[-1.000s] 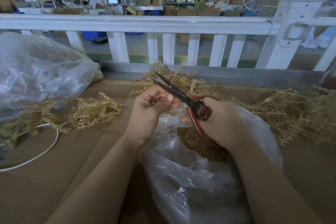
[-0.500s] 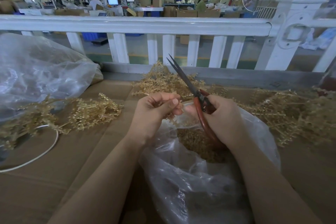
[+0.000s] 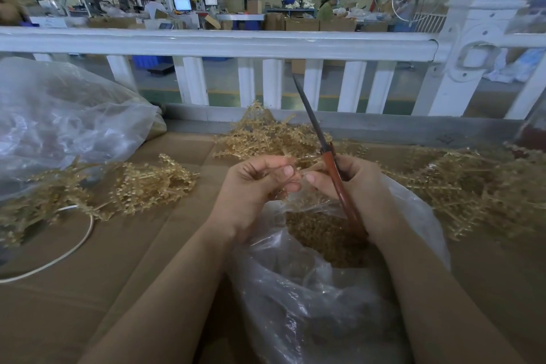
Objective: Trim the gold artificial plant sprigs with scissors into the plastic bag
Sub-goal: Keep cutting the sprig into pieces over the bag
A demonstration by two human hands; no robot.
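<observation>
Both hands are working directly above the mouth of the plastic bag [image 3: 310, 298], which I am taking as my reference. Left hand [image 3: 251, 186] is pinching a short gold sprig stem [image 3: 307, 170] between thumb and curled fingers; right hand [image 3: 354, 186] is gripping the red-handled scissors [image 3: 331, 162], blades closed and pointing up and away toward the white railing [image 3: 218, 43], with its thumb and forefinger touching the same stem.

I am observing a brown cardboard work surface [image 3: 88, 289] beneath the bag. Beyond the railing a factory hall is showing cartons, monitors and seated workers.

Inside the bag, a heap of gold trimmings [image 3: 322, 236] is lying under the right wrist. Loose gold sprigs [image 3: 266, 136] are lying just behind the bag, more [image 3: 472, 186] right of it, more [image 3: 147, 186] left. Further left a second clear bag [image 3: 59, 121] is sitting, with a white cable [image 3: 74, 248] near it.
</observation>
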